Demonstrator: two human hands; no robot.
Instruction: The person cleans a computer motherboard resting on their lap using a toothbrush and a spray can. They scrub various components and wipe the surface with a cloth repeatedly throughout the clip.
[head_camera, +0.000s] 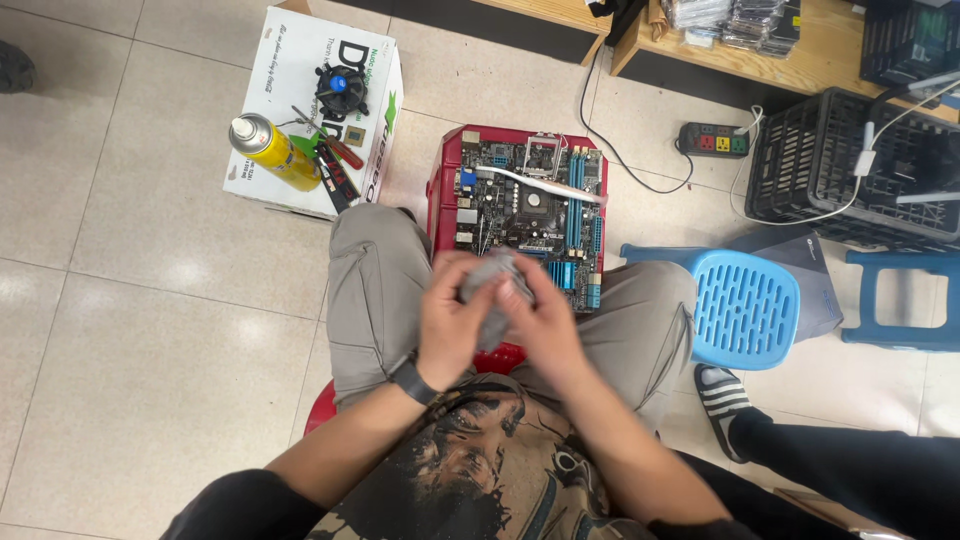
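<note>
Tiled floor (150, 300); hands (495, 315) grip grey cloth (492, 280) above motherboard (530, 200).

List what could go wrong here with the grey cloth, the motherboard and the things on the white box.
1. The motherboard lies bare on a red stool between the knees; a bump could tip it off.
2. Both hands, left hand and right hand, are bunched around the grey cloth above the board; lint might drop on it.
3. The yellow spray can lies near the white box edge and may roll off.
</note>
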